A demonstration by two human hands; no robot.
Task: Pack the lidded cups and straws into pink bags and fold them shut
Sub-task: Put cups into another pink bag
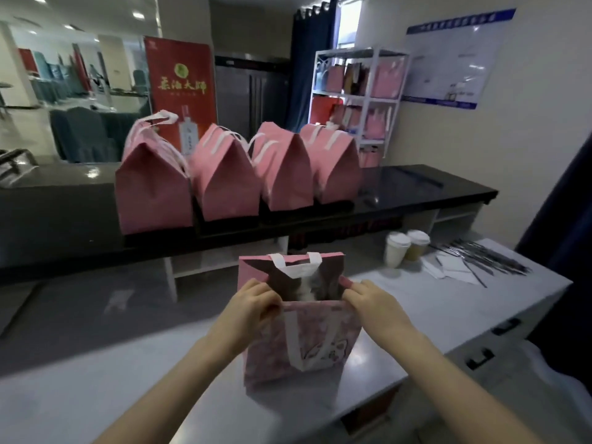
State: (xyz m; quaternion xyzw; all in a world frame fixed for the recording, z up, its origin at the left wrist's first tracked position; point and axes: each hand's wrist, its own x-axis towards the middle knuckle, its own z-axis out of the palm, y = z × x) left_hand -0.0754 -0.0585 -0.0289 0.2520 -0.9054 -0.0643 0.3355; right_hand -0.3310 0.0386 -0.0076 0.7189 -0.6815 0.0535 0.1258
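An open pink bag (301, 344) with white handles stands upright on the grey counter (128, 389) in front of me. Something pale shows inside its mouth, too dim to name. My left hand (253, 302) pinches the left side of the bag's top edge. My right hand (371, 301) pinches the right side of that edge. Two white lidded cups (405, 248) stand at the counter's far right. Beside them lie several wrapped straws (487, 261).
Several pink bags with folded tops (230, 177) stand in a row on the raised black ledge (426, 187) behind. White napkins (448, 267) lie by the straws. A white shelf (358, 91) with more bags stands at the back wall. Drawers (499, 328) run along the counter's right front.
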